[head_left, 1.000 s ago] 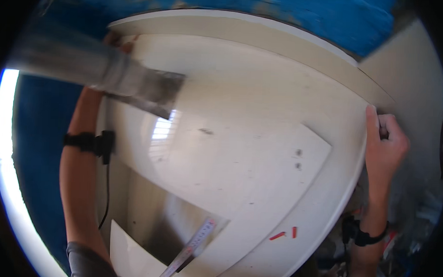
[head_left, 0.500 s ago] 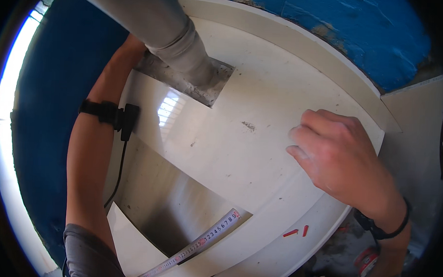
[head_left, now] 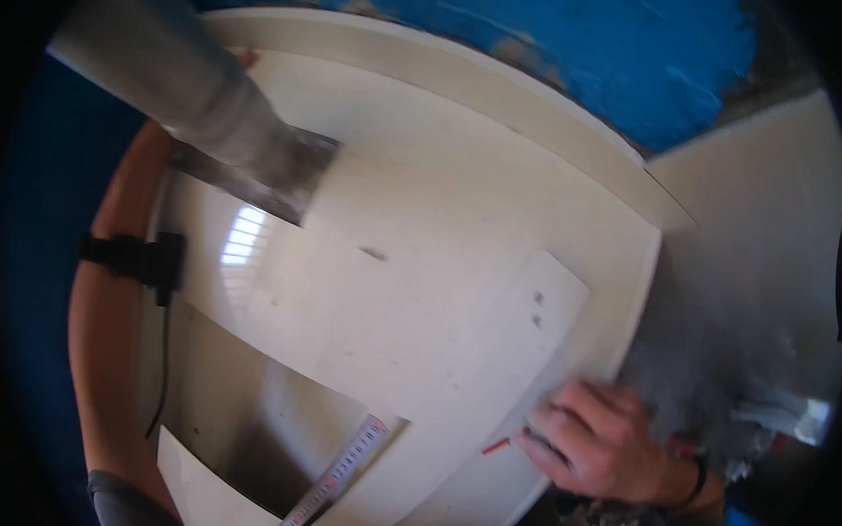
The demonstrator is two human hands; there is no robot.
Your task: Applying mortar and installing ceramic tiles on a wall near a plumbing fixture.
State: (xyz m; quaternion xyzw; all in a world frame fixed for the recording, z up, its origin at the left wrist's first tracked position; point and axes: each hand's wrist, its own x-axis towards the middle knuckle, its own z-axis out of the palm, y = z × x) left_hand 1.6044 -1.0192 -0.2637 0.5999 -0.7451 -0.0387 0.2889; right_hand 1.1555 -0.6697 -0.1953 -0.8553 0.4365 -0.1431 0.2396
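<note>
On the left, a dark blue wall [head_left: 43, 194] runs down beside the left forearm [head_left: 108, 336], which wears a black strap [head_left: 115, 252] with a box [head_left: 167, 265] and a thin cable [head_left: 163, 375]. A grey pipe [head_left: 195, 97] slants in from the upper left, blurred, and meets the slab at a dark cutout [head_left: 284, 201]. The left hand is mostly hidden behind the pipe; only a bit of finger [head_left: 249, 59] shows, by the far left end of the slab, so I cannot tell how wide its fingers are or whether they hold anything.

The white slab [head_left: 423, 207] fills the middle, glossy on its left, where a barred window reflects, with dark smudges near its centre. An upright strip [head_left: 428, 59] stands along its far edge; above that is a bright blue wall [head_left: 613, 66] with worn, pale patches. Nearer, an opening [head_left: 240, 387] shows a shadowed hollow, with a white panel [head_left: 205, 483] at its lower left. A tape measure [head_left: 339, 473] lies slantwise at the opening's right side, printed with a scale in dark and red figures, partly legible.

Farther right, a pale corner of board [head_left: 552, 286] bears two dark spots. A red stick [head_left: 495, 446] lies near the slab's front edge, just beside the right hand [head_left: 596, 441]. Its fingers are curled inward, narrow; whether they hold anything I cannot tell. Beyond are a grey-beige panel [head_left: 757, 201] and blurred clutter [head_left: 777, 419].
</note>
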